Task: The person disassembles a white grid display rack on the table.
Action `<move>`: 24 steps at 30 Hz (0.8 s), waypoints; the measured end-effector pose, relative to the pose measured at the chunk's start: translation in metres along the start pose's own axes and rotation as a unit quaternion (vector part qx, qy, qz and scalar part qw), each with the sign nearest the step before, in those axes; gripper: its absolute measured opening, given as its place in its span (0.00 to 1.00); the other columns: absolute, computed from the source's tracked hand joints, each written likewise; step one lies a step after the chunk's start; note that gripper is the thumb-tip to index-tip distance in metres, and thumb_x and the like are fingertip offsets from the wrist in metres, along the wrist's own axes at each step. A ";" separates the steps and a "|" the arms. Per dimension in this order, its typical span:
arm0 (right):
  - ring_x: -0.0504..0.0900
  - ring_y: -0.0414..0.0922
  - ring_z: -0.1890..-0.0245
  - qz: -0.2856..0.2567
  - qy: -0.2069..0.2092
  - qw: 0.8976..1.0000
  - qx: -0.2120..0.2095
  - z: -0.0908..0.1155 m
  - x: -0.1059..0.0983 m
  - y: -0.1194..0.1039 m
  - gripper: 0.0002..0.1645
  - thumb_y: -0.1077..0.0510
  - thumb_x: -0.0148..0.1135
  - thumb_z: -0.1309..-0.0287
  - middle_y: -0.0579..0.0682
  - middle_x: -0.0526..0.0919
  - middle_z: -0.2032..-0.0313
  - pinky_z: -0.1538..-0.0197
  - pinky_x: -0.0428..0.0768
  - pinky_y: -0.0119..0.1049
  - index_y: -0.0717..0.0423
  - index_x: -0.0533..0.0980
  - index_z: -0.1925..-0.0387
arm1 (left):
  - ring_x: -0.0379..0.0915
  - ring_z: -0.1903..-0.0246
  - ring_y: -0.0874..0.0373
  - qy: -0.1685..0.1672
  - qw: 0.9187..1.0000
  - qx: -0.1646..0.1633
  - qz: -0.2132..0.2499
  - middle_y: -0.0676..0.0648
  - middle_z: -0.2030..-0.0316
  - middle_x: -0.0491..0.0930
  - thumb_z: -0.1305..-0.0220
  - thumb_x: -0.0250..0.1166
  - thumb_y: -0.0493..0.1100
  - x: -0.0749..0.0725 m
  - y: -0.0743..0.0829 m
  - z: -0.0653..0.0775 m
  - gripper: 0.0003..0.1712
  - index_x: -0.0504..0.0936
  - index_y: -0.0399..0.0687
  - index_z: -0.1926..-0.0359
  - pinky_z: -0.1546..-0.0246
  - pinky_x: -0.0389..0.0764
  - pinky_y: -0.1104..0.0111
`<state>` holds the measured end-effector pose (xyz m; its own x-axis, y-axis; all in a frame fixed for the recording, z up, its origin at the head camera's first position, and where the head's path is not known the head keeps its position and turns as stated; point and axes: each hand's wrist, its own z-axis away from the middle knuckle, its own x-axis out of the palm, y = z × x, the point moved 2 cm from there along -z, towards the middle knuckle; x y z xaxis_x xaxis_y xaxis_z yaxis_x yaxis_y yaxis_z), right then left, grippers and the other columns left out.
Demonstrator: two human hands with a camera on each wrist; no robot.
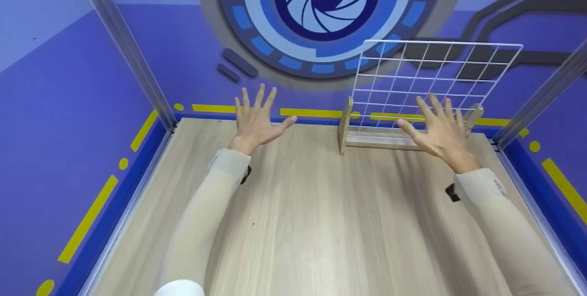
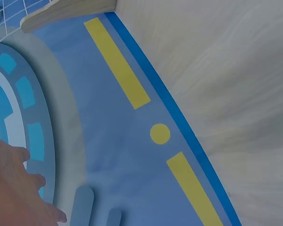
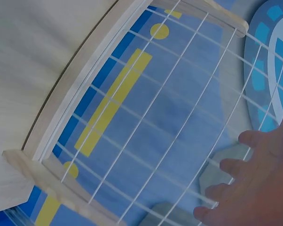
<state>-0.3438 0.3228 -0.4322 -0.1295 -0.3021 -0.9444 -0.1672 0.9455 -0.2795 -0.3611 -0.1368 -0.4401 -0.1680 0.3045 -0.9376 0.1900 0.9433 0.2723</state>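
My left hand [image 1: 257, 124] is held out over the far left part of the wooden table, fingers straight and spread, with nothing in it. In the left wrist view that hand [image 2: 19, 188] shows at the lower left edge. On the right, my right hand [image 1: 440, 131] is likewise spread and holds nothing. It appears in front of a white wire grid rack [image 1: 415, 77] in a wooden stand [image 1: 344, 126]. The right wrist view has the hand [image 3: 259, 179] before the grid's wires [image 3: 172, 136]; whether any finger touches them I cannot tell.
The wooden table [image 1: 302, 218] meets a blue back wall [image 1: 183, 62] with yellow marks and a round printed emblem. Metal posts [image 1: 126, 43] rise at the back corners. Blue panels [image 1: 59, 126] stand along both sides. A black wrist device [image 1: 453, 192] sits under the right cuff.
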 end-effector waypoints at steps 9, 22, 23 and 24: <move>0.38 0.78 0.19 -0.008 0.024 1.000 -0.009 0.017 -0.024 0.044 0.56 0.25 0.49 0.27 0.72 0.48 0.18 0.22 0.33 0.76 0.56 0.51 0.15 | 0.19 0.17 0.30 -0.006 0.999 0.008 0.044 0.47 0.12 0.37 0.36 0.49 0.86 0.002 0.015 -0.004 0.61 0.45 0.64 0.13 0.19 0.27 0.34; 0.48 0.78 0.21 -0.063 0.076 0.995 0.007 0.030 -0.048 0.084 0.49 0.37 0.55 0.24 0.72 0.51 0.19 0.27 0.45 0.84 0.60 0.55 0.17 | 0.27 0.16 0.31 0.015 0.992 0.028 0.122 0.48 0.13 0.44 0.34 0.52 0.84 0.013 0.045 -0.011 0.57 0.48 0.67 0.13 0.18 0.33 0.36; 0.50 0.78 0.21 -0.068 0.081 0.994 0.011 0.031 -0.050 0.085 0.49 0.37 0.56 0.25 0.72 0.52 0.19 0.28 0.46 0.84 0.61 0.55 0.17 | 0.28 0.16 0.31 0.019 0.991 0.030 0.128 0.48 0.13 0.45 0.34 0.52 0.83 0.014 0.048 -0.013 0.57 0.49 0.66 0.13 0.18 0.34 0.36; 0.51 0.77 0.21 -0.074 0.084 0.994 0.015 0.031 -0.051 0.087 0.50 0.38 0.57 0.25 0.71 0.52 0.19 0.28 0.47 0.83 0.61 0.55 0.17 | 0.30 0.16 0.31 0.022 0.990 0.032 0.134 0.49 0.13 0.46 0.34 0.52 0.83 0.016 0.051 -0.014 0.57 0.50 0.66 0.13 0.18 0.35 0.36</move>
<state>-0.3209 0.4243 -0.4135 -0.2671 -0.4512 -0.8515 -0.1680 0.8919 -0.4199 -0.3672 -0.0825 -0.4379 -0.1454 0.5492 -0.8230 0.2934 0.8183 0.4942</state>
